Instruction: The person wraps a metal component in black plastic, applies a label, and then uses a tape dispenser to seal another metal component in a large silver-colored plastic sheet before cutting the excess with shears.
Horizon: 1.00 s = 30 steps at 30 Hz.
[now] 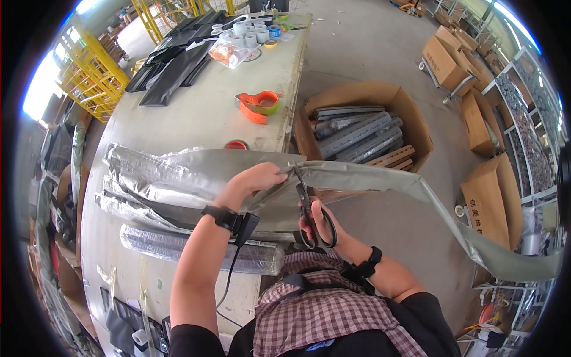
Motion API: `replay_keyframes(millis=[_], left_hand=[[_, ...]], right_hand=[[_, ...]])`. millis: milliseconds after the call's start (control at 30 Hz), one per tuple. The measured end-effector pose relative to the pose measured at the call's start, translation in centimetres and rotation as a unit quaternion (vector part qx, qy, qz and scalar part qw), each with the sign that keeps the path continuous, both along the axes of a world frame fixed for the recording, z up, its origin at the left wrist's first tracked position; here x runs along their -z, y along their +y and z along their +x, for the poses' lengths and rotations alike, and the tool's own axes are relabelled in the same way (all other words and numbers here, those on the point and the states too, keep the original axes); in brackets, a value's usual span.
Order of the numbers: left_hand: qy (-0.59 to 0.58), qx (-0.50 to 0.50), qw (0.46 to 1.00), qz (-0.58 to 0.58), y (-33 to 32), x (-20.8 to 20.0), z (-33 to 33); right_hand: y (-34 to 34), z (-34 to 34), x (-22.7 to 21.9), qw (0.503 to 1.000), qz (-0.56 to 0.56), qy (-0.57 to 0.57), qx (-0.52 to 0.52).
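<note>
A long strip of grey-green plastic film (380,175) stretches from the table across its right edge and over to the far right. My left hand (264,177) is closed on the film near the table's edge, pinching it. In my right hand (321,221) are black-handled scissors (303,193), fingers in the loops, with the blades pointing away from me at the film beside my left hand. How far the blades are apart is hard to see. More crumpled silvery film (148,172) lies under and left of my left forearm.
A clear-wrapped roll (190,245) lies nearer me on the table (196,119). Farther off are an orange tape dispenser (259,106), black flat packs (178,62) and white tape rolls (241,28). Right of the table stands a cardboard box (419,119) of wrapped tubes; shelving (529,125) lines the far right.
</note>
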<state>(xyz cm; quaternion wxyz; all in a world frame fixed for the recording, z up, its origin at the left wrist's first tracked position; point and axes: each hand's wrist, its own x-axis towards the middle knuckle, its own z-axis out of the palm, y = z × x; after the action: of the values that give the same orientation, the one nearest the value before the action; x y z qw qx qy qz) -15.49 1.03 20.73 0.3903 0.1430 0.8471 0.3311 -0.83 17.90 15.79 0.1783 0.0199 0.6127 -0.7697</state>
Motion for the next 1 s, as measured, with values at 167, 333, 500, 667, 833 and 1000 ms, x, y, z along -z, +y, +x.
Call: replay_keyframes(millis=[167,333,500,667,833,1000], left_hand=[[0.026,0.050,0.997,-0.052,-1.0,0.2,0.5],[0.178,0.142,0.963,-0.143,-5.2,5.3,1.9],[0.149,0.182,0.971,-0.039,-7.3,10.3,5.1],[0.329,0.088,0.940,0.023,-6.0,6.9,6.9],[0.413,-0.093,0.894,-0.144,-7.7,2.2,6.6],[0.262,-0.338,0.847,-0.315,-13.1,7.8,6.5]], right_hand=[[0.3,0.6,-0.9,0.992,0.125,0.018,0.004],[4.3,-3.4,-0.3,0.972,0.218,-0.022,0.084],[3.5,-14.2,0.8,0.809,0.522,0.270,-0.035],[-2.9,-24.2,3.3,0.807,0.511,0.247,-0.162],[-4.8,-29.8,9.6,0.738,0.437,0.459,-0.232],[-2.8,-34.1,2.1,0.766,0.349,0.476,-0.253]])
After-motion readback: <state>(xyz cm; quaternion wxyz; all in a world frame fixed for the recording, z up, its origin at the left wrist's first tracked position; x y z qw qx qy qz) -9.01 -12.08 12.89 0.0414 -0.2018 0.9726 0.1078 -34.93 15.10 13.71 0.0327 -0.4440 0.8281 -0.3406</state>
